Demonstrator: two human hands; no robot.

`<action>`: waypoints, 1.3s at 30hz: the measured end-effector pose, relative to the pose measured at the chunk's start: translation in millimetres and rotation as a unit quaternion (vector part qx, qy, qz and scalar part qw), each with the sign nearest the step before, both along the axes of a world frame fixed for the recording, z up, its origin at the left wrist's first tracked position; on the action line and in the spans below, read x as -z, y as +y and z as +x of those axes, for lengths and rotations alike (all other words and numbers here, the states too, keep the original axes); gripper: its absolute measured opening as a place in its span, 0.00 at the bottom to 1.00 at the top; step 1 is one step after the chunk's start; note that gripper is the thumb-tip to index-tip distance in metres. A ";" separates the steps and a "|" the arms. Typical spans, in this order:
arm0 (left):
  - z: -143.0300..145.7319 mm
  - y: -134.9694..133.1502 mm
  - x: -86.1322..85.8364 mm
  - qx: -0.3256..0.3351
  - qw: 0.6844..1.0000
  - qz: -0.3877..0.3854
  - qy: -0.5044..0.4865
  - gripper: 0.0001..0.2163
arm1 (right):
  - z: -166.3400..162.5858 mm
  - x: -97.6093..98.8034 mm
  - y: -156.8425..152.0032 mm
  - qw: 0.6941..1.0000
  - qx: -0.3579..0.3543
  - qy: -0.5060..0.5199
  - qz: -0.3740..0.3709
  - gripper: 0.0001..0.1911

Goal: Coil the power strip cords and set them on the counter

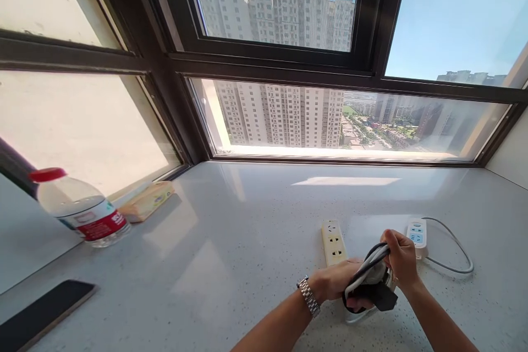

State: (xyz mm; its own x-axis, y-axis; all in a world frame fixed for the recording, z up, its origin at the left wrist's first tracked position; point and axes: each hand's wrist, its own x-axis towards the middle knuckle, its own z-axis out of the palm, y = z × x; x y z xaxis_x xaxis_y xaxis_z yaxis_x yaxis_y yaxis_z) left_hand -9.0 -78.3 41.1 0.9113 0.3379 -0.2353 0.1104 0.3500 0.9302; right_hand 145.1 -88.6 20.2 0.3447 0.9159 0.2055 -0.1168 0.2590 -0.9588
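Head view, looking down at a pale speckled stone worktop (247, 264) under a wide dark-framed window (284, 69) with tower blocks outside. The landmark is a cream plastic power strip (333, 241) lying flat with its long axis running away from the viewer toward the window.

Just in front of the strip, both of the person's hands meet over a bundle of black and grey cable (368, 278), coiled into loops. The left hand (336, 284), a metal watch at its wrist, has its grip closed around the body of the bundle. The right hand (401, 258) has its grip closed on the upper loops, pinching them between thumb and fingers. The bundle is raised slightly off the worktop; its long axis slants from lower left to upper right.

The step in hand seems to be gathering the cable into a coil; the next move likely calls for steady left-hand hold while the right guides another loop.

Right of the strip sits a small white and blue socket adapter (417, 234) with a grey cord (454, 247). Far left of the strip stand a clear plastic water bottle with red cap (80, 209), a yellow packet (147, 201) and a dark flat phone (41, 313).
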 end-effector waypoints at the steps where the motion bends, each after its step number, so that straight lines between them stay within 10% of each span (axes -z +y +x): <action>1: -0.1 0.8 1.7 -0.004 1.000 -0.021 -0.017 0.20 | -1.2 0.4 1.2 1.000 0.005 0.018 -0.017 0.28; 11: -3.3 10.1 2.8 -0.024 0.986 -0.095 -0.135 0.34 | -4.8 -5.7 5.3 0.992 0.052 0.095 -0.065 0.29; 26: -7.9 12.0 -18.0 -0.147 0.964 0.219 -0.019 0.15 | 0.8 12.0 10.4 0.999 0.009 0.016 -0.033 0.28; 34: -6.0 11.5 -21.5 -0.277 0.860 0.428 0.026 0.25 | 2.0 5.9 10.8 0.999 -0.004 0.039 -0.006 0.27; 39: -6.5 14.4 -8.7 -0.267 0.712 0.637 0.127 0.31 | 1.3 3.3 6.1 0.997 -0.019 0.061 -0.050 0.28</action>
